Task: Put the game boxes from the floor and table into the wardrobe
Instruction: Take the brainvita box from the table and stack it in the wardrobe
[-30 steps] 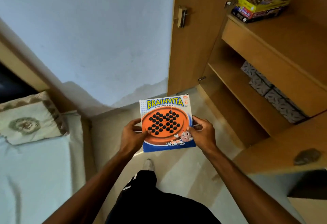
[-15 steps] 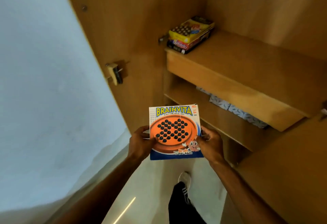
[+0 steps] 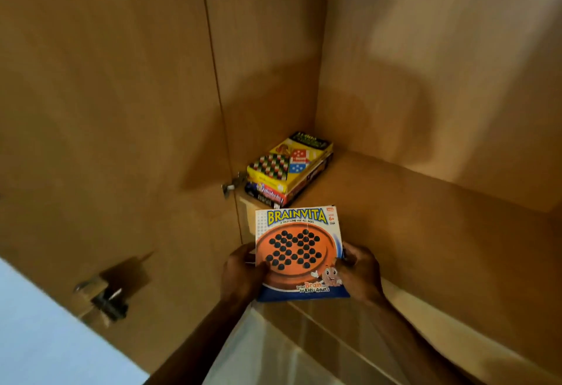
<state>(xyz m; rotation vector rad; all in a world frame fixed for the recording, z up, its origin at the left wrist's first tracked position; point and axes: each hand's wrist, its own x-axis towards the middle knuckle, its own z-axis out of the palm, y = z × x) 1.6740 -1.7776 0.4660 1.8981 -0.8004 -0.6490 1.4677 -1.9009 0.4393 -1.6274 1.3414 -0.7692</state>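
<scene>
Brainvita box [image 3: 299, 252] sits face up between both hands, held in front of the wardrobe shelf [image 3: 425, 217] edge. Left hand [image 3: 241, 275] grips its left side, thumb on the cover; right hand [image 3: 360, 272] grips the right side the same way. Beyond it, a stack [image 3: 287, 168] of game boxes lies in the shelf's back left corner, perhaps three high, though blur hides the count. Door [image 3: 106, 141] stands open at left, with a latch [image 3: 103, 296].

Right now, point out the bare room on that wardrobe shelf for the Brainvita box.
The shelf is bare to the right of the stack of game boxes, out to the back wall. The left corner is crowded by that stack. Left hand and right hand hold the Brainvita box at the front edge.
</scene>
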